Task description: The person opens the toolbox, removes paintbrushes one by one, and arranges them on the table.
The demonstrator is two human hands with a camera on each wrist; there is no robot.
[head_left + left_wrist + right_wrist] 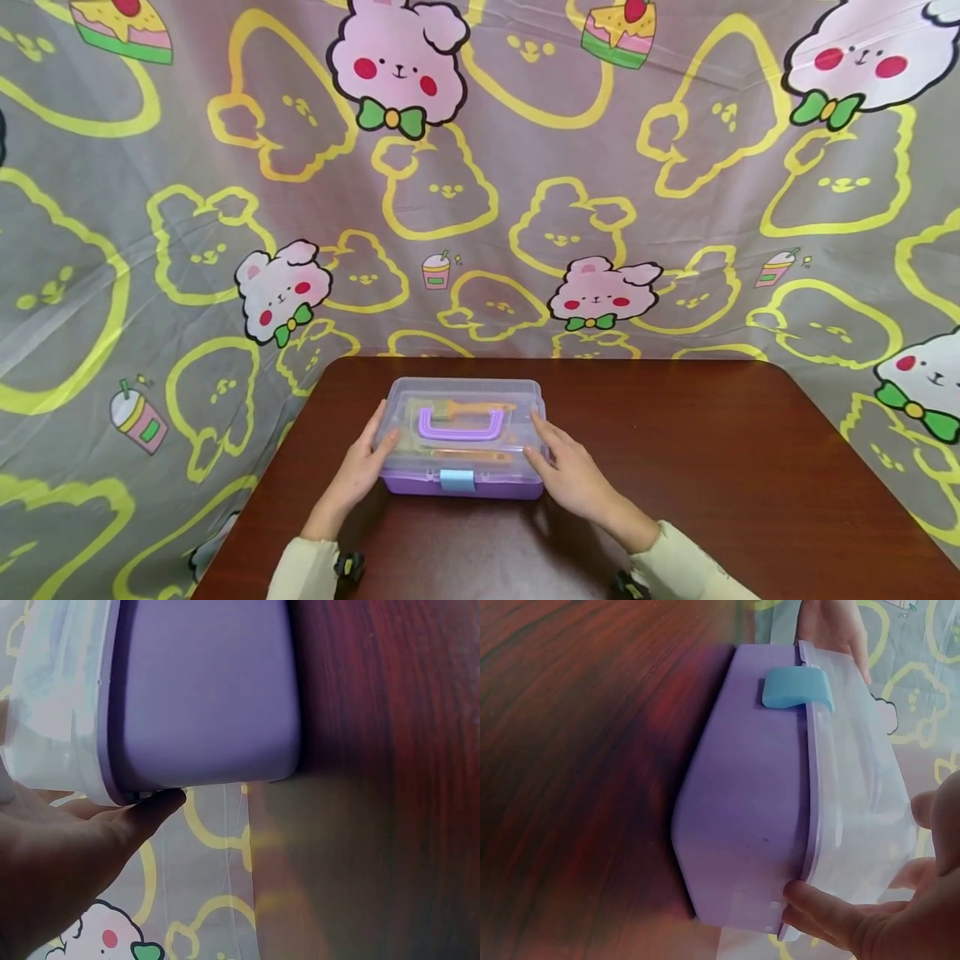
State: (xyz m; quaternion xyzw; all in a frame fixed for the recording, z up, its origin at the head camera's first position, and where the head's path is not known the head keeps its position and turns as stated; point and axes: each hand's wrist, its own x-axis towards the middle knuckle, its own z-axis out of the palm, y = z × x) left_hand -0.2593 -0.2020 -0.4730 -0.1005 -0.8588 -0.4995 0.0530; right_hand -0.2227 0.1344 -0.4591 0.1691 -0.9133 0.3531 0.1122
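A storage box (465,487) with a purple base, a clear lid (405,392) and a light blue latch (457,480) stands on the table, its lid down. A purple handle (461,433) lies flat on top. Through the lid show brushes (472,407) with orange handles. My left hand (360,467) holds the box's left end, thumb over the lid's edge, one finger against the rim in the left wrist view. At the opposite end my right hand (573,475) grips the box, thumb on the lid and fingers (829,911) along the side by the rim.
The dark reddish-brown table (712,483) extends to the right of the box and in front of it. Behind and at the sides hangs a grey curtain (510,250) printed with yellow outlines and white rabbits. The box stands near the table's left side.
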